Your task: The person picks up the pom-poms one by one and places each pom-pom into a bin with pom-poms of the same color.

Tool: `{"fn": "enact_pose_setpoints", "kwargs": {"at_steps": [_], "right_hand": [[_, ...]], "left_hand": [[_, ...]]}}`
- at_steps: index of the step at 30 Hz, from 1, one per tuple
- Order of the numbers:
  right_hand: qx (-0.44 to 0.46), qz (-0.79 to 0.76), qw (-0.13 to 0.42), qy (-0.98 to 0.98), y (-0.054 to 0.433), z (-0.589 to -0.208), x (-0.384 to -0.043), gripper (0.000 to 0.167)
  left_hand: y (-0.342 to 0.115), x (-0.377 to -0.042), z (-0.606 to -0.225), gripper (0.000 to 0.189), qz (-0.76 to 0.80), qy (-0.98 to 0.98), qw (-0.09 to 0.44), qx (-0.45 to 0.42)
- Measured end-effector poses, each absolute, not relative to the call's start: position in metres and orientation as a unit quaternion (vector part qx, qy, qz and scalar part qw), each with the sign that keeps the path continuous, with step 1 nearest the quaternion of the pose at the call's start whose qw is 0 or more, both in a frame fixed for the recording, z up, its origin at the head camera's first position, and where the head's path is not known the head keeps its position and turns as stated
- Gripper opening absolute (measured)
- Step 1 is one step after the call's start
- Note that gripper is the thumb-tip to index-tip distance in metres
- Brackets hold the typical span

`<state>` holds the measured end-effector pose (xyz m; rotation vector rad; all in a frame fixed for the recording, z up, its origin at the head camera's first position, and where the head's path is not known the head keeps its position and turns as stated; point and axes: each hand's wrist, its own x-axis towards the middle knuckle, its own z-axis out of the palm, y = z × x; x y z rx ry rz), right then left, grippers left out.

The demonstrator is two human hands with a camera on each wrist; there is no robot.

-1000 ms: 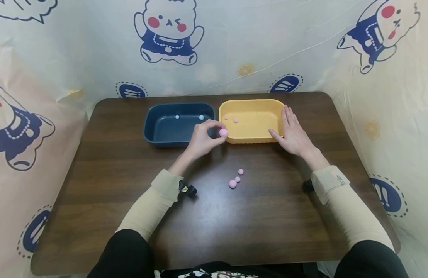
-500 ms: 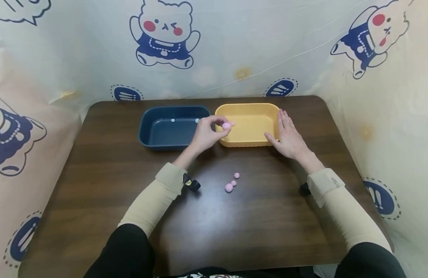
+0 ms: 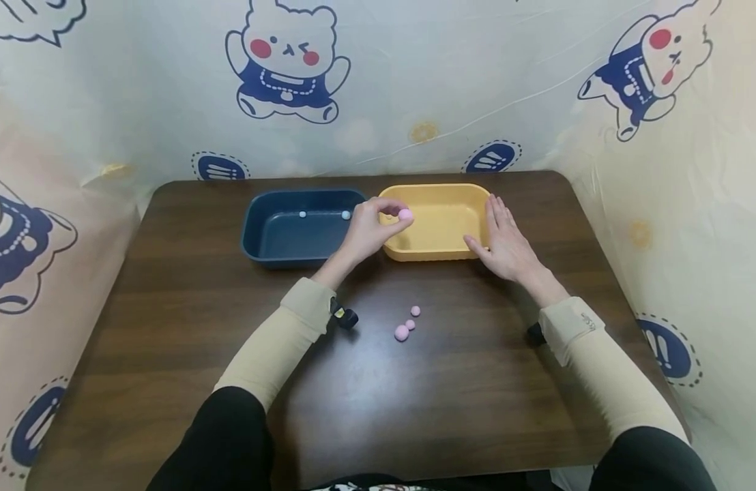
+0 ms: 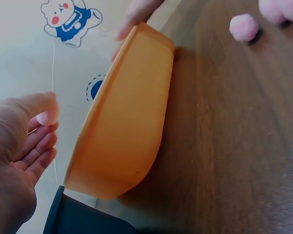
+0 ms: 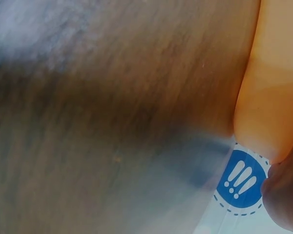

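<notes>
My left hand (image 3: 367,232) pinches a pink pom-pom (image 3: 405,214) between thumb and fingertips, above the left end of the yellow tray (image 3: 439,256). In the left wrist view, that hand (image 4: 19,146) is higher than the tray's rim, with the pom-pom (image 4: 48,117) partly hidden by the fingers. My right hand (image 3: 507,244) rests with straight fingers against the tray's right end. Three more pink pom-poms, including a larger one (image 3: 401,333), lie on the table in front. The left hand covers most of the tray's left end inside.
A dark blue tray (image 3: 261,235) stands just left of the yellow one, holding two pale pom-poms, one of them (image 3: 302,214) near its middle. Both trays sit toward the far edge of the brown wooden table (image 3: 476,382). A printed curtain (image 3: 390,75) hangs behind.
The left hand has moved right and slightly away from me, carrying the pink pom-pom from the gap between the trays to over the yellow tray. The right hand keeps its place.
</notes>
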<state>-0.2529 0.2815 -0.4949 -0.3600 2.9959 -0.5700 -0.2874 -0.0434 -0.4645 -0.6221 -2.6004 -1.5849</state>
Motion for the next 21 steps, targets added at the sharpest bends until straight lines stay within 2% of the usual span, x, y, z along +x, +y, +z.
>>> {"fn": "enact_pose_setpoints", "kwargs": {"at_steps": [21], "right_hand": [[-0.118, -0.161, 0.039, 0.979, 0.281, -0.494, -0.253, 0.1]], "left_hand": [[-0.034, -0.313, -0.478, 0.035, -0.448, -0.874, 0.009, -0.187]]}}
